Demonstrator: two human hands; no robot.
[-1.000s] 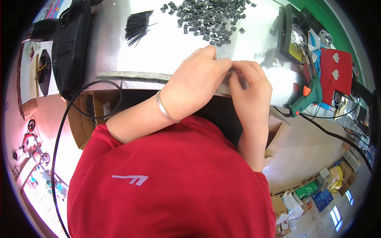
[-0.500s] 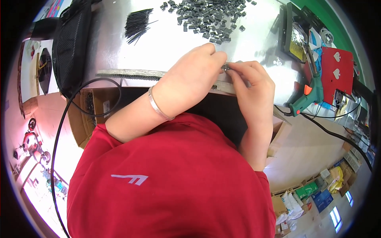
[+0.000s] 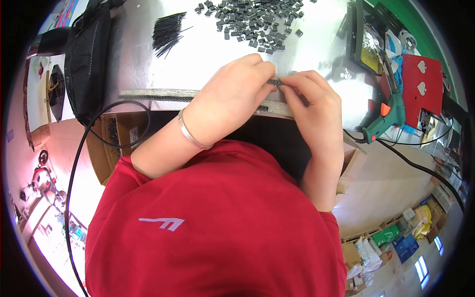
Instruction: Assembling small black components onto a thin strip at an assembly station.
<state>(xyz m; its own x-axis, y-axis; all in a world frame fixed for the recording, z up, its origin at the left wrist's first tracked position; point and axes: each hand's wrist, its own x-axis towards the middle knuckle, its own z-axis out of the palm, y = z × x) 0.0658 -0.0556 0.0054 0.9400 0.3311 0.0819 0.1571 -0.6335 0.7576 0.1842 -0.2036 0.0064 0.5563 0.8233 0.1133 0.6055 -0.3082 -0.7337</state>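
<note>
Over the near edge of the metal table, my left hand (image 3: 237,88) and my right hand (image 3: 316,99) are close together. Both are closed in a pinch on a short dark strip (image 3: 274,82), which spans the small gap between the fingertips. My left fingers hide part of it. Beneath them, a long pale rail (image 3: 133,95) lies along the table edge, with a row of small black parts (image 3: 168,98) set in it. My left hand and wrist cover the middle of this rail. Farther back spreads a heap of small black plastic pieces (image 3: 257,22).
A bundle of thin black sticks or wires (image 3: 167,32) lies at the back left, near a black mesh bag (image 3: 89,64). On the right are a green gun-shaped tool (image 3: 388,119) with a cable and a red panel (image 3: 420,84). A cardboard box (image 3: 101,148) stands below the table's left side.
My left hand has shifted slightly left, away from the right fingertips. More of the dark strip shows between the hands. The right hand stays nearly in place.
</note>
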